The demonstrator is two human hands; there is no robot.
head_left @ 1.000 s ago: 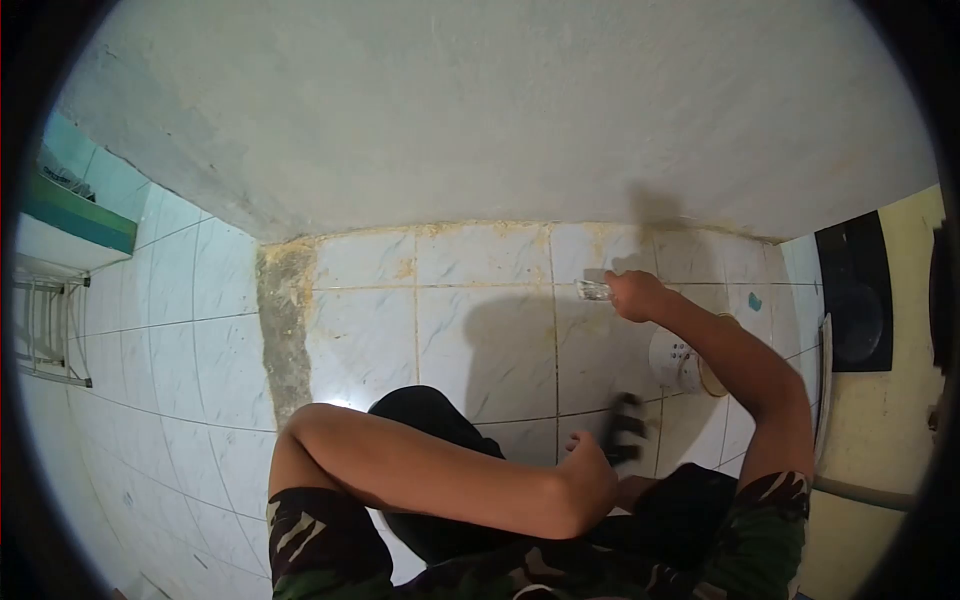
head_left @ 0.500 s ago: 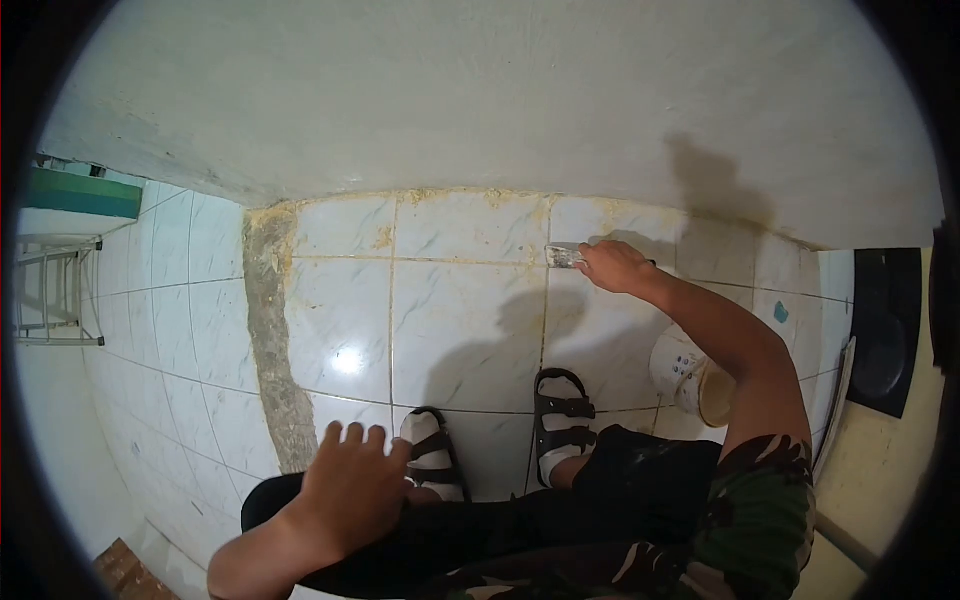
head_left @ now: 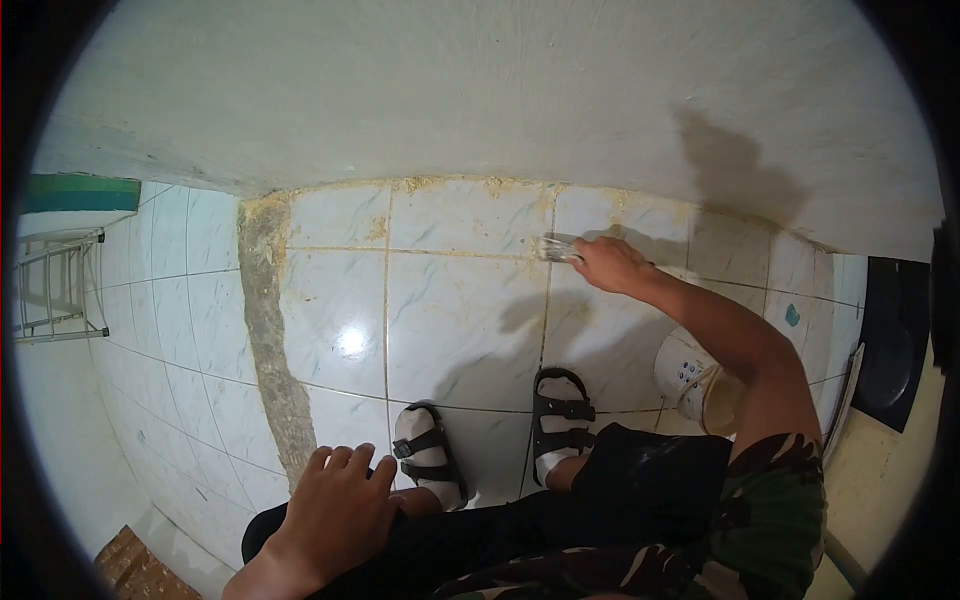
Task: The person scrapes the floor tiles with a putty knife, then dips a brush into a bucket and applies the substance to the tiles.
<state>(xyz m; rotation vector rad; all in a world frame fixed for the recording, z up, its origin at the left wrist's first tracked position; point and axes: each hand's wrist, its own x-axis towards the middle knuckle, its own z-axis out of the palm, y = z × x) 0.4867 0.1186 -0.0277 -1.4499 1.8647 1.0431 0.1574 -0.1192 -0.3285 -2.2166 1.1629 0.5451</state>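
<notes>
My right hand (head_left: 612, 264) is wrapped round the handle of a putty knife (head_left: 556, 249). Its metal blade lies low against the white floor tiles (head_left: 462, 300), close to a grout joint with yellowish residue around it. The handle is mostly hidden by my fingers. My left hand (head_left: 340, 505) rests over my left knee, holding nothing, its fingers loosely bent and a little apart. Yellowish crumbs and smears (head_left: 420, 184) run along the foot of the plastered wall (head_left: 480, 90).
A white bucket (head_left: 690, 375) stands by my right forearm. On the left a rough grey strip (head_left: 265, 320) cuts through the tiles, with a metal ladder (head_left: 60, 285) beyond. A black panel (head_left: 888, 345) is at the right. My sandalled feet (head_left: 428, 450) are on the tiles.
The putty knife and my right hand have shifted slightly left along the tiles. My left hand has lowered onto my knee. The view has tilted a little.
</notes>
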